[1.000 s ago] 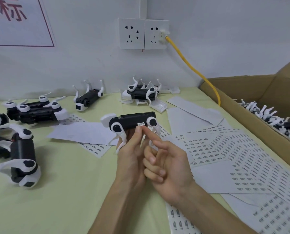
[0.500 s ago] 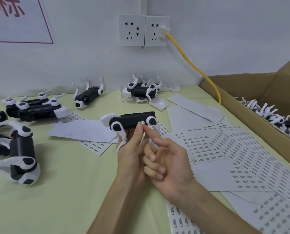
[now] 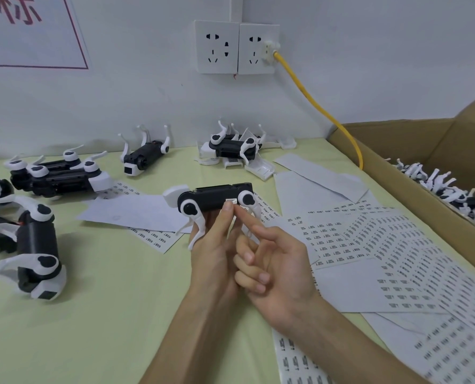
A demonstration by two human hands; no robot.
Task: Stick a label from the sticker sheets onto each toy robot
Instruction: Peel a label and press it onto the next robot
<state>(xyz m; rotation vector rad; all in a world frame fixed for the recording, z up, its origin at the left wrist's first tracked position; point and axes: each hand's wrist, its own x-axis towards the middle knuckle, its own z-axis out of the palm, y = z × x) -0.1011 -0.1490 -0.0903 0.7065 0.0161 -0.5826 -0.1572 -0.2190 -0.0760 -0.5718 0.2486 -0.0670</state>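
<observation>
Black-bodied with white legs, the toy robot [image 3: 217,199] is sitting raised above the table in my left hand [image 3: 214,245], lying level with its side turned to me. I am gripping it from below, my fingers curling up behind it and my thumb [image 3: 226,208] reaching up onto its near side. A small white label [image 3: 230,201] is lying on that side, just by the rear leg joint, and my thumb tip is touching its lower edge. My right hand [image 3: 278,270] is holding nothing: its index finger [image 3: 241,212] is stretching out straight, its tip sitting right beside my thumb just under the label, while the other three fingers are curling loosely toward the palm. Sticker sheets [image 3: 369,245] printed with rows of labels are spreading over the pale green table [image 3: 106,300] to my right, some overlapping, and a blank sheet [image 3: 136,212] is lying behind the robot. More toy robots [image 3: 56,178] are lying on the left and along the wall. A cardboard box [image 3: 397,151] on the far right is holding a heap of further robots [image 3: 438,184], and a yellow cable [image 3: 319,106] is running down from the wall socket [image 3: 258,47] toward it.
</observation>
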